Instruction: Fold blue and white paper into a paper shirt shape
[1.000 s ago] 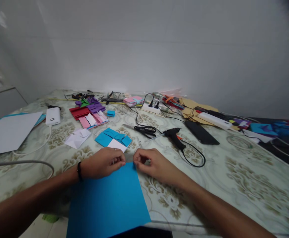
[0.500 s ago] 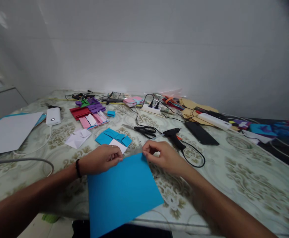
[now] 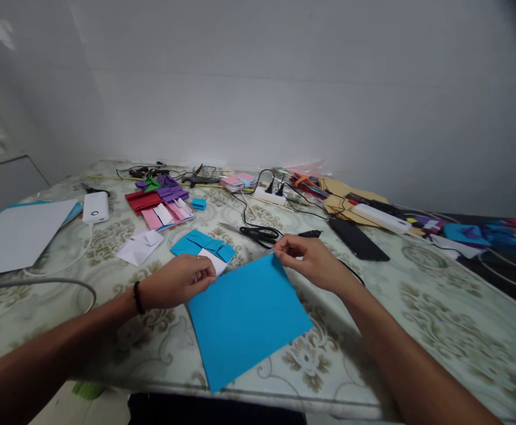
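A plain blue sheet of paper [image 3: 250,321] lies aslant across the front of the table. Pinched between the thumb and fingers of my right hand [image 3: 313,261] is its far right corner. My left hand [image 3: 176,282], with a dark bracelet at the wrist, is curled closed, thumb and fingertips at the sheet's far left edge. Just beyond my left hand sits a folded blue and white paper piece [image 3: 205,245]. Behind my right hand are black-handled scissors [image 3: 262,236] and a black glue gun [image 3: 310,234], mostly hidden by that hand.
Folded white paper [image 3: 139,247], red paper [image 3: 143,202] and a small blue piece [image 3: 199,203] lie farther back. On the left are a white power bank [image 3: 95,206] and stacked sheets [image 3: 23,236]. A black phone [image 3: 359,239], power strip [image 3: 269,195] and cords lie at right and back.
The blue sheet has shifted right and away from me, its near corner now on the table. My right hand moved right with its corner; my left hand has hardly moved.
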{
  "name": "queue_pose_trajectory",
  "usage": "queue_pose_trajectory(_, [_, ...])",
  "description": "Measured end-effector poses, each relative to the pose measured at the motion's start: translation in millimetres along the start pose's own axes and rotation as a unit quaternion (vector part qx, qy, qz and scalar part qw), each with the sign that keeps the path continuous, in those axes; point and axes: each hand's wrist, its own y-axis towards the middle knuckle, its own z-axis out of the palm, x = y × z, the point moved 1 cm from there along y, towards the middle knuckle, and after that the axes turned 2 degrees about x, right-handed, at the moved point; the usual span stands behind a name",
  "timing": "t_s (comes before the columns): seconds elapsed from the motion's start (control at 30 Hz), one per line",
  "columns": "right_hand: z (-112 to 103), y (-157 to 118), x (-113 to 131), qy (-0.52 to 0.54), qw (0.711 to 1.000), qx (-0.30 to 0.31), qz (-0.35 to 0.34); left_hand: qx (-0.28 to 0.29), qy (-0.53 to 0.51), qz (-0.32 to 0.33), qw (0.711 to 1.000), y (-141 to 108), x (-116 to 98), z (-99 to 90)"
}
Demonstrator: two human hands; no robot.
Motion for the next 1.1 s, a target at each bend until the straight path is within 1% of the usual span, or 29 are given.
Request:
queue_pose_trajectory(0.1, [-3,0,-2,0.003,1.0,-0.014,0.008,-0.005,-0.002,-0.005,1.0,-1,0,-2.7])
queue_pose_trajectory(0.2, [-1,1,0,-0.004,1.0,-0.016,0.007,-0.009,-0.009,-0.014,1.0,-1,0,-4.6])
queue_pose_trajectory(0.4, [7,0,5,-0.028,1.0,0.002,-0.012,-0.036,-0.008,-0.021,0.999,-1,2,-6.3])
queue_pose_trajectory(0.53, [8,0,3,-0.027,0.999,-0.005,-0.02,-0.044,-0.012,-0.013,0.999,-1,2,-7.4])
queue_pose_trajectory(0.67, [7,0,3,-0.029,0.998,-0.012,-0.049,-0.05,-0.014,-0.01,0.999,-2,1,-7.7])
queue_pose_trajectory(0.9, [11,-2,12,-0.009,0.996,0.018,-0.088,-0.049,-0.005,0.002,0.999,-1,0,-7.9])
queue_pose_trajectory(1.1, [17,-7,24,0.014,0.993,0.048,-0.11,-0.039,-0.042,-0.005,0.998,-1,-1,-7.2])
